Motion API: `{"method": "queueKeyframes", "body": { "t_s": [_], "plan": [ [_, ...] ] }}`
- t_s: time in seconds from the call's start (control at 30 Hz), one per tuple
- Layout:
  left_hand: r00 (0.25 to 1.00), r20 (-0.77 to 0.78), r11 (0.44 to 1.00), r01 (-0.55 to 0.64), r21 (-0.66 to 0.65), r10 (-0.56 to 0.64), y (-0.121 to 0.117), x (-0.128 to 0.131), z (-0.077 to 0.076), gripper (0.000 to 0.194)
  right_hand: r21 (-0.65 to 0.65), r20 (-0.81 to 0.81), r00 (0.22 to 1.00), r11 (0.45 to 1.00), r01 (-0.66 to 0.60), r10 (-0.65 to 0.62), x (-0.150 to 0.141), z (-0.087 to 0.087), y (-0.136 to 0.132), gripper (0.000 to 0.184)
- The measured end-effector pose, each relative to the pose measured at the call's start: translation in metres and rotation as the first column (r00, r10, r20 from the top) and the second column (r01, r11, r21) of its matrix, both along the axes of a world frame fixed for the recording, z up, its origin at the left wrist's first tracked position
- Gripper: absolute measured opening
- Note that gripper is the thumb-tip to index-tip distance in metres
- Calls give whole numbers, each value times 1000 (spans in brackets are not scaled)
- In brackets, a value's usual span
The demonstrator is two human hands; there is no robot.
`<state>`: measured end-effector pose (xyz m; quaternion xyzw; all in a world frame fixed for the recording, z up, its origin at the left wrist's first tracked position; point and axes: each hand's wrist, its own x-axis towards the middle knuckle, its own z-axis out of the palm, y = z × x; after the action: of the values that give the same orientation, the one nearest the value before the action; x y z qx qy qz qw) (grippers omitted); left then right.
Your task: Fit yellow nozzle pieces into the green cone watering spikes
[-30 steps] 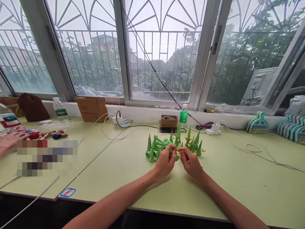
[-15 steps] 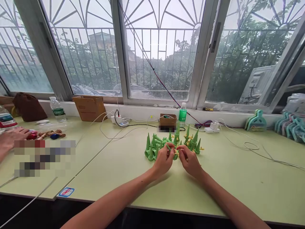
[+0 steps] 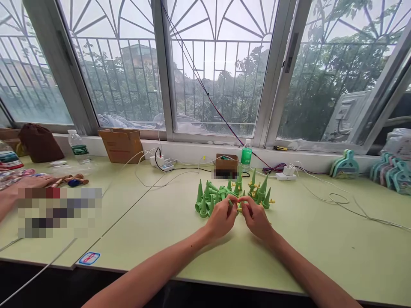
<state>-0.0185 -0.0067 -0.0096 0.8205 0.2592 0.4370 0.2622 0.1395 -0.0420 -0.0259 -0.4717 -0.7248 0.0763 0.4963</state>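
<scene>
My left hand (image 3: 221, 219) is closed around a green plastic watering spike (image 3: 230, 203), mostly covered by the fingers. Its fingertips meet those of my right hand (image 3: 256, 216), which pinches a small yellow valve (image 3: 238, 205) against the spike's end. How far the two parts fit together is hidden by the fingers. Just beyond my left hand lie several loose green spikes (image 3: 203, 208), some upright and some on their sides. Behind my right hand stand more green spikes with yellow valves (image 3: 262, 190) on them.
At far left, a co-worker's hand (image 3: 27, 185) rests by wooden toys (image 3: 75, 179). Along the window stand a cardboard box (image 3: 120, 146), a small brown box (image 3: 226, 164), a green-labelled bottle (image 3: 246, 155) and dustpan-like turquoise items (image 3: 346, 164). White cables (image 3: 342, 199) cross the table at right.
My fingertips have drawn together around the spike and valve, after a small gap half a second ago. The co-worker's hand has moved right over the toys. The view has shifted slightly.
</scene>
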Motion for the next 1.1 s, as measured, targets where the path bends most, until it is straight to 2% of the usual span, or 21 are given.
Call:
{"method": "queueKeyframes", "body": {
  "t_s": [0.3, 0.53, 0.93, 1.1],
  "plan": [
    [998, -68, 998, 14, 68, -9, -6, -2, 5, 15, -30, -2, 1000, 1000, 9, -9, 0, 1, -1, 20],
    [997, -71, 998, 15, 68, -10, -6, -1, 6, 16, -75, -29, 1000, 997, 4, -7, 0, 0, -1, 22],
    [996, 67, 998, -59, -11, 60, -4, 2, 2, 12, -72, -51, 999, 997, -6, 2, -4, 4, -3, 25],
    [997, 70, 999, -37, -25, 39, -4, 2, 3, 13, -28, -28, 1000, 1000, -6, 5, -4, 6, -4, 20]
  ]
}}
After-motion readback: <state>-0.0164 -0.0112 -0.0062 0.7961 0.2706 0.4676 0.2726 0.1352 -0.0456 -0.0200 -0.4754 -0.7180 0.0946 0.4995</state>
